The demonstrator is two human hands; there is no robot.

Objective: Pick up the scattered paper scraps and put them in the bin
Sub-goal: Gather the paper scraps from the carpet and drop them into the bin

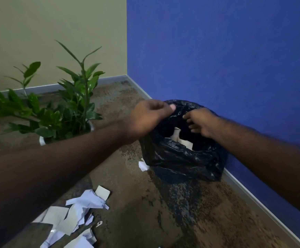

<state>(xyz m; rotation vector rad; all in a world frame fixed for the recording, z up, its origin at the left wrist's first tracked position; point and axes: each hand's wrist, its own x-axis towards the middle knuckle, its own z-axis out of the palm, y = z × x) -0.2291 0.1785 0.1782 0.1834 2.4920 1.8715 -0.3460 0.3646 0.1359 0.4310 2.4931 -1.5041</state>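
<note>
A bin lined with a black plastic bag [181, 158] stands against the blue wall. Pale paper pieces [183, 140] lie inside it. My left hand [149, 119] pinches the bag's rim at the bin's left side. Over the bin's mouth, my right hand [201, 122] hovers with its fingers spread and nothing visible in them. A heap of white and cream paper scraps [74, 217] lies on the floor at the lower left. One small scrap [143, 165] rests beside the bin's base.
A potted green plant [65, 111] in a white pot stands left of the bin. The blue wall [217, 51] and a beige wall [56, 33] meet in a corner behind. Brown mottled carpet [181, 212] covers the floor.
</note>
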